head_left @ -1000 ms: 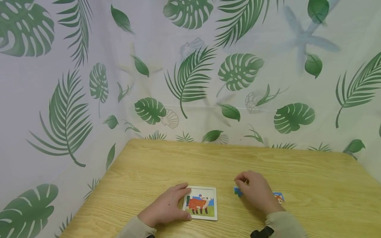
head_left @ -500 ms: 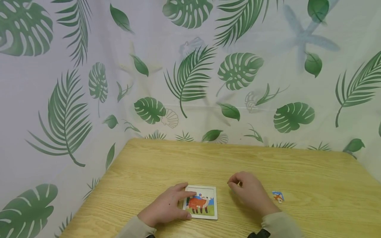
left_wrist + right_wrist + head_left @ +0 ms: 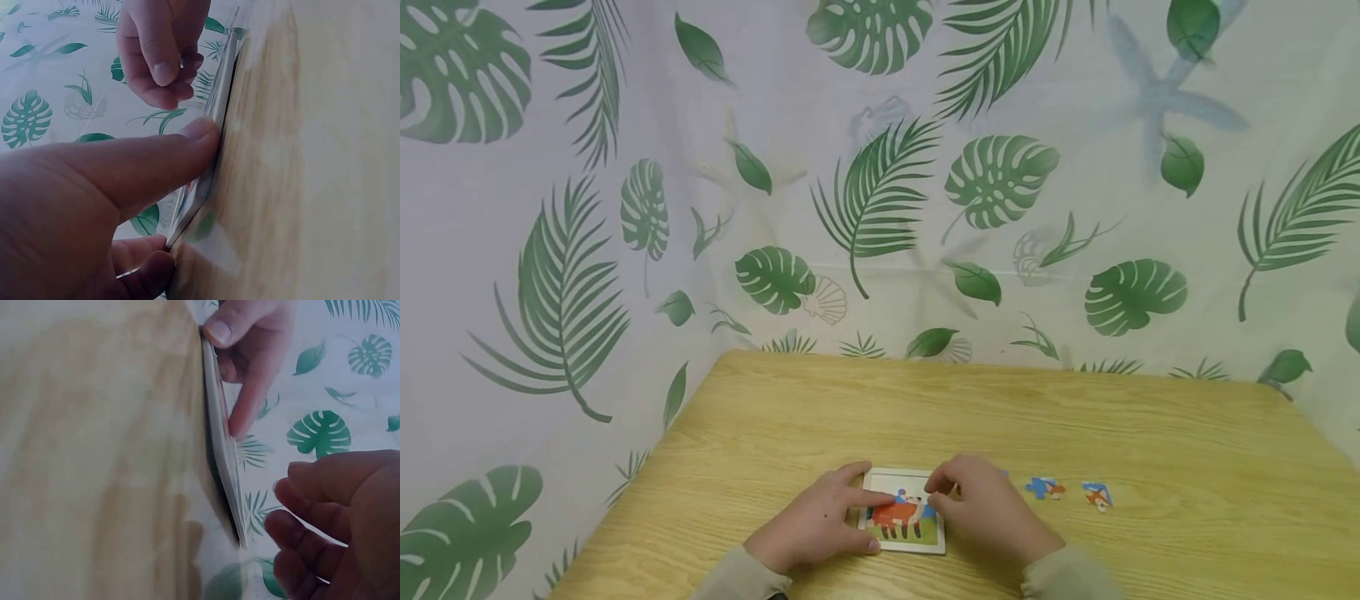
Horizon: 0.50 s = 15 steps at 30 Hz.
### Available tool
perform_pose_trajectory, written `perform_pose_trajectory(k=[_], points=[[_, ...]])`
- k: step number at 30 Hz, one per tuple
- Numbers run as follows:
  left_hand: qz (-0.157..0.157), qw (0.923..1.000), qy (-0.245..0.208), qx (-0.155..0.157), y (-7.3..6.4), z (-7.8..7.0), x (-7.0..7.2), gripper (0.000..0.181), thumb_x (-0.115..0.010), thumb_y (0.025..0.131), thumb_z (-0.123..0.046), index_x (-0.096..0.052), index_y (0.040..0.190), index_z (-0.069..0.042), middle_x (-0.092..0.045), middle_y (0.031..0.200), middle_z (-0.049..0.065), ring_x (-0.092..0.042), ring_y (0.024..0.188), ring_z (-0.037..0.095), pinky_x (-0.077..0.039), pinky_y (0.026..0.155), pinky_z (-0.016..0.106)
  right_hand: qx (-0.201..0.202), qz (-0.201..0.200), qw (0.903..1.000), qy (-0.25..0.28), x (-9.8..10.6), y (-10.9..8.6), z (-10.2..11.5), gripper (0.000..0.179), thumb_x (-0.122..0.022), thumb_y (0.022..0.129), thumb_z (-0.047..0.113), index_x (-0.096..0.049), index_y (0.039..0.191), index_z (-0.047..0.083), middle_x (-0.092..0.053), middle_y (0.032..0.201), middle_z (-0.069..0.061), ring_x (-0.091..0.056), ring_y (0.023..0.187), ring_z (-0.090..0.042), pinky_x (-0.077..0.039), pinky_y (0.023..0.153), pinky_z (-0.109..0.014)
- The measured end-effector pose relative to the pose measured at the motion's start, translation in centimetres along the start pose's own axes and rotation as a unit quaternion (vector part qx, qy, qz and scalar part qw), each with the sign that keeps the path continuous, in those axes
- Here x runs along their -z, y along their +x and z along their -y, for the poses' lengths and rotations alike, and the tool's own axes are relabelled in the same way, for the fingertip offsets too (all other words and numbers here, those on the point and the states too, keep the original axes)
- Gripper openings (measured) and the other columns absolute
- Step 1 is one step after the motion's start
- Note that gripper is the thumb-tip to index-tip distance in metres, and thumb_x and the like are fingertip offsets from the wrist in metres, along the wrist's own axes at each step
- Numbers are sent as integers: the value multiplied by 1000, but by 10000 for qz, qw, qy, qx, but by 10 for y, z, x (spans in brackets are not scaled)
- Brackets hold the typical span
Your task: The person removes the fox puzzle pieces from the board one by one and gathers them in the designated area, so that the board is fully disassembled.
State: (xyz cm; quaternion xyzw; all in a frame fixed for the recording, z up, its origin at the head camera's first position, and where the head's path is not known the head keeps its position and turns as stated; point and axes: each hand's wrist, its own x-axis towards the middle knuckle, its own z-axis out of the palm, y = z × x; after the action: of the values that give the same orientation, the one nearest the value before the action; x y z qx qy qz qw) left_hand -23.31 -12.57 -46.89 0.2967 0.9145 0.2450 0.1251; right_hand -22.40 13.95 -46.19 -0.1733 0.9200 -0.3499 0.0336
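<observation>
My left hand [image 3: 823, 515] grips a small white-framed jigsaw puzzle tray [image 3: 907, 550] from its left side. The thumb [image 3: 197, 129] lies at the near edge, other fingers reach the far edge, and the index finger extends over the picture. Set in the tray is an assembled picture of a red panda [image 3: 895, 518]; a pale strip shows bare above it. My right hand [image 3: 988, 508] hovers over the tray's right edge. Its fingers [image 3: 287, 528] are loosely bent, the thumb near the index fingertip, and nothing shows between them.
On the wooden table [image 3: 820, 400], a blue and orange puzzle piece [image 3: 1045, 488] lies right of the right hand. Farther right is another puzzle piece [image 3: 1097, 496]. A blue corner of a piece [image 3: 1004, 473] peeks out behind the hand. A leaf-patterned sheet [image 3: 895, 317] hangs behind.
My right hand has moved left from the loose pieces to the tray's right edge, uncovering the blue and orange piece. My left index finger has come further over the picture; the tray stays put.
</observation>
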Motion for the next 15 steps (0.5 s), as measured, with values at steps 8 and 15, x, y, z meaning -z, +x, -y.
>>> perform_pose_trajectory(k=[8,15], points=[[-8,10000,18,-21,0,0,-1,59,-77,85,-50,-61,141,-39,-32,161,8,-35,142,36,-37,109,57,138,201,9990,-379,-11,1,4,11,-77,88,24,-73,97,19,-56,87,7,-50,80,-14,-45,72,-37],[-3,9998,151,-102,-1,-1,-1,59,-76,87,-50,-60,142,-39,-32,161,11,-36,142,36,-37,109,56,81,251,9986,-460,-19,4,3,18,-78,84,26,-72,99,18,-53,89,5,-48,78,-16,-43,70,-35]])
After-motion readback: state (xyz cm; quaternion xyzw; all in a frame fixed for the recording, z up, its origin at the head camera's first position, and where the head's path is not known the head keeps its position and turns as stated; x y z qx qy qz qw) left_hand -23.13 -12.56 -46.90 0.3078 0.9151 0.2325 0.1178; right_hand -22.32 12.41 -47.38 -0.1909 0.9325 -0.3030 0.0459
